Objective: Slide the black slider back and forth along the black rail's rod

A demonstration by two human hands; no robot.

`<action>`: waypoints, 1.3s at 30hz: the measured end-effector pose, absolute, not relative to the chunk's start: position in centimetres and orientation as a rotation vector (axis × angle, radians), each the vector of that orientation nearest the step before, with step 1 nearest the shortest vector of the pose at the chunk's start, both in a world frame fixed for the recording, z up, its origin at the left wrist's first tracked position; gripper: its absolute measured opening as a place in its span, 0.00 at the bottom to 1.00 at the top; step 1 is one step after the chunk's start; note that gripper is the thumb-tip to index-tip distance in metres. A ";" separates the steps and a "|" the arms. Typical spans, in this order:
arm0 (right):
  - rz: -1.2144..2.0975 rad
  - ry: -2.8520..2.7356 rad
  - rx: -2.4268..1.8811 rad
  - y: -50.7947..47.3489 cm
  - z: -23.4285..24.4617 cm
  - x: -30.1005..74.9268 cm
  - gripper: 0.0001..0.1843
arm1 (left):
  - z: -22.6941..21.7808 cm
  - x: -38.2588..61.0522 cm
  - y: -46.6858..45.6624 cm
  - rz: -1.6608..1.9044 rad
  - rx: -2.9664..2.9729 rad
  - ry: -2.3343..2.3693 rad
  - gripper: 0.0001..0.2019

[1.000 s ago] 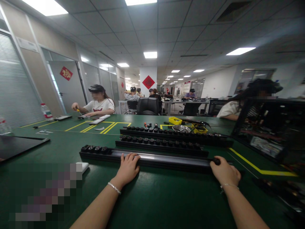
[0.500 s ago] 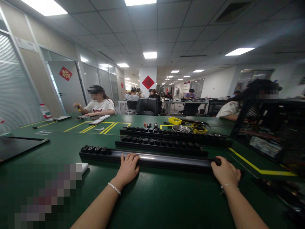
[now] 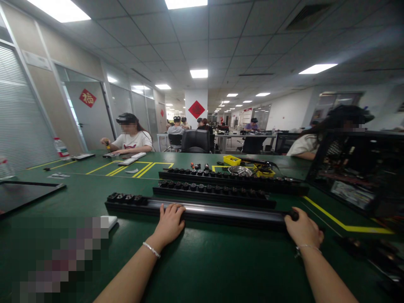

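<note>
A long black rail [image 3: 221, 212] lies across the green table [image 3: 205, 261] in front of me, with a few black knobs [image 3: 126, 197] seated at its left end. My left hand [image 3: 168, 223] rests on the rail's near edge, fingers curled over it. At the rail's right end, my right hand [image 3: 303, 229] is closed around a small black part [image 3: 293, 215]. Two more black rails [image 3: 214, 189] filled with several knobs lie just behind the first one.
A yellow bin [image 3: 231, 159], a metal bowl [image 3: 240, 170] and small tools sit beyond the rails. A black open-frame case [image 3: 356, 172] stands at right, a dark tray [image 3: 22, 193] at left. People sit at the far side of the table and behind it.
My right hand has slid a little to the right along the rail's end. The person at the far left lowered a hand slightly. My left hand stays put.
</note>
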State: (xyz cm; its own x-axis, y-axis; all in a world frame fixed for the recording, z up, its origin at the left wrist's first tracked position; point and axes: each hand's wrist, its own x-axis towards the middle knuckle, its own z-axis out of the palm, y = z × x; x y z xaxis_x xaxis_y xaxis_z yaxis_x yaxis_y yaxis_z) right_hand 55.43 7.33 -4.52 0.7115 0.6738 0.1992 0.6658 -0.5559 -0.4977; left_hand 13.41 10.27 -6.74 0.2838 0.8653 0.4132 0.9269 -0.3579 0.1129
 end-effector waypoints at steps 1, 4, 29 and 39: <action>0.029 -1.022 -2.369 7.4 -4.5 55.6 0.28 | -6.7 13.4 10.2 -0.614 -2.394 -1.690 0.18; 0.059 -1.057 -2.369 7.5 -4.6 56.2 0.29 | -6.5 13.5 10.2 -0.597 -2.394 -1.702 0.19; 0.019 -1.150 -2.323 7.9 -5.4 59.3 0.34 | -6.4 13.6 10.1 -0.602 -2.391 -1.702 0.18; 0.025 -1.136 -2.332 7.8 -5.3 59.5 0.30 | -6.5 13.6 10.3 -0.584 -2.392 -1.727 0.18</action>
